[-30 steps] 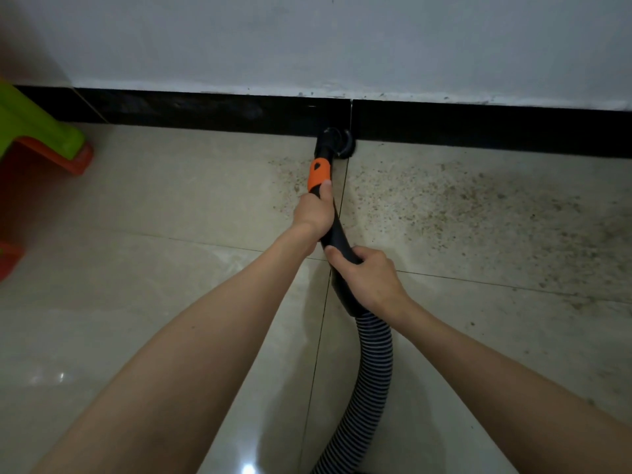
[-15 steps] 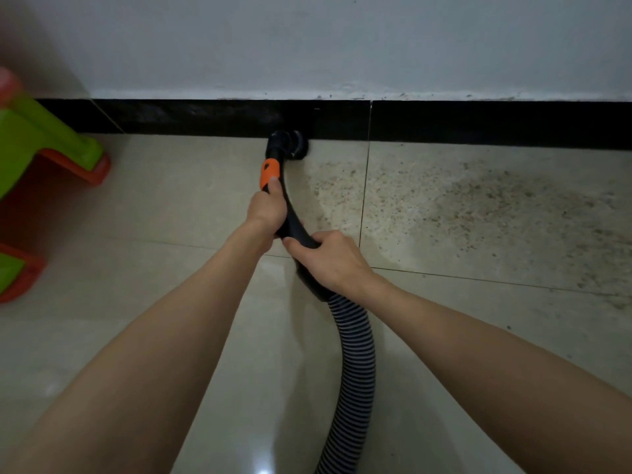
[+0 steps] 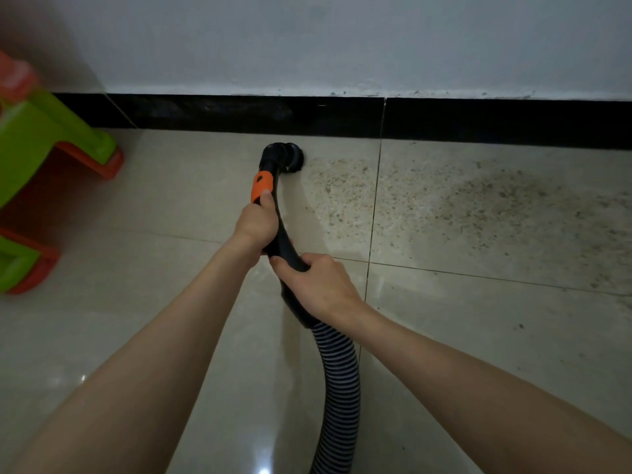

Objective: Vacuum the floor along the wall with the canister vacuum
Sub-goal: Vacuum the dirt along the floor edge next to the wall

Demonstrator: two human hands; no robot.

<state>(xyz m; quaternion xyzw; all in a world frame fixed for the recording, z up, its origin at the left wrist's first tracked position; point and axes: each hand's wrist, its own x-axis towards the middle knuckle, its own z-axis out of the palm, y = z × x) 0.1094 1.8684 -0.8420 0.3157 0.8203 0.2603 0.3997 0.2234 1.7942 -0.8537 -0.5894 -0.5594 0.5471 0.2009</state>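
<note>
Both hands hold the vacuum's black curved handle (image 3: pixel 281 234). The left hand (image 3: pixel 257 224) is wrapped around it higher up, with the thumb pressing on the orange collar (image 3: pixel 261 185). The right hand (image 3: pixel 322 285) is wrapped around the lower end, just above where the striped hose (image 3: pixel 341 381) starts. So each hand's grip is closed on the handle. The round black brush nozzle (image 3: pixel 289 159) sits on the tile floor (image 3: pixel 154 213), close to the black baseboard (image 3: pixel 222 112) under the white wall (image 3: pixel 342 42). A wide patch of dirt specks (image 3: pixel 496 200) lies on the floor to the right of the nozzle. The handle looks hard and stiff, so it should go where the hands push it. The hose looks soft and bendy and will likely drag behind and tug a little. That is why two hands look like a good idea: one near the front to steer, one at the back to carry the pull. The nozzle seems light and should slide easily on the shiny tiles. A green and orange plastic stool (image 3: pixel 51 159) stands well off to the left. The canister itself is out of sight.
</note>
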